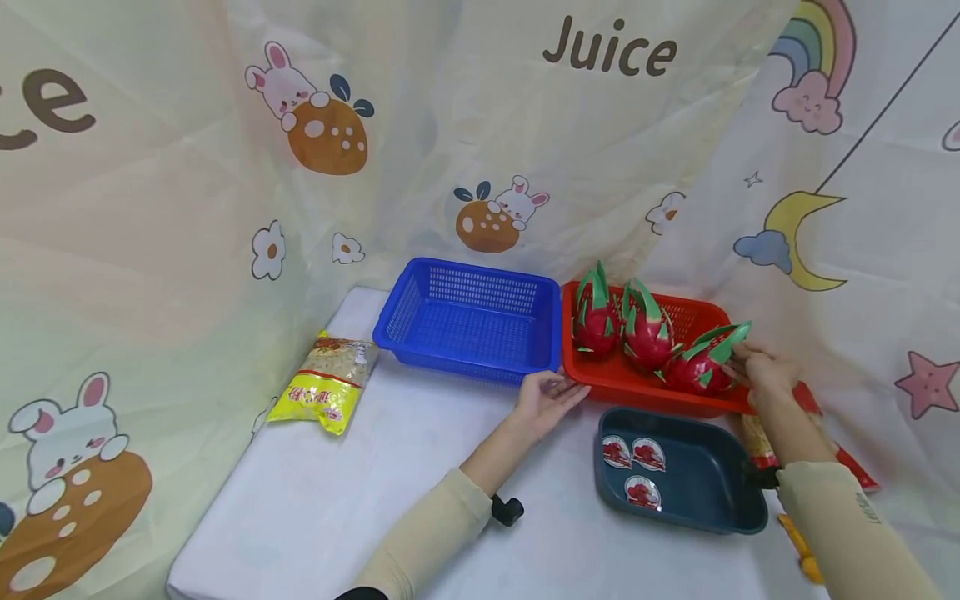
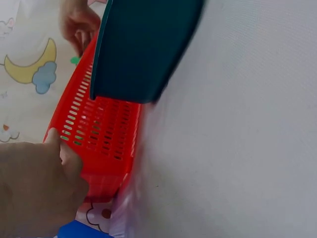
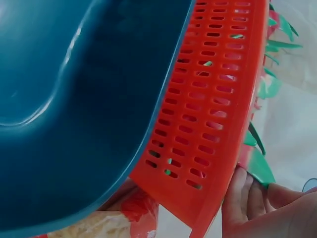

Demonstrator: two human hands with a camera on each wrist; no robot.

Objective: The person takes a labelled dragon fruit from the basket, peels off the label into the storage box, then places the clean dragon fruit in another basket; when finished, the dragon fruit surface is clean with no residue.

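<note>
Three red dragon fruits with green leaf tips sit in the red basket (image 1: 637, 392): a left one (image 1: 597, 329), a middle one (image 1: 647, 337) and a right one (image 1: 697, 371) lying tilted. My right hand (image 1: 768, 371) is at the basket's right end and pinches the right dragon fruit near its green tips; in the right wrist view the rim partly hides my fingers (image 3: 240, 198). My left hand (image 1: 542, 406) touches the basket's front left corner with fingers stretched out. In the left wrist view, my left hand (image 2: 42, 186) lies against that corner.
A blue basket (image 1: 468, 367) stands left of the red one. In front is a dark teal tray (image 1: 705, 467) with three round stickers (image 1: 642, 492). A yellow food bag (image 1: 326, 383) lies left; a red bag (image 1: 855, 467) and a yellow object (image 1: 802, 550) lie right.
</note>
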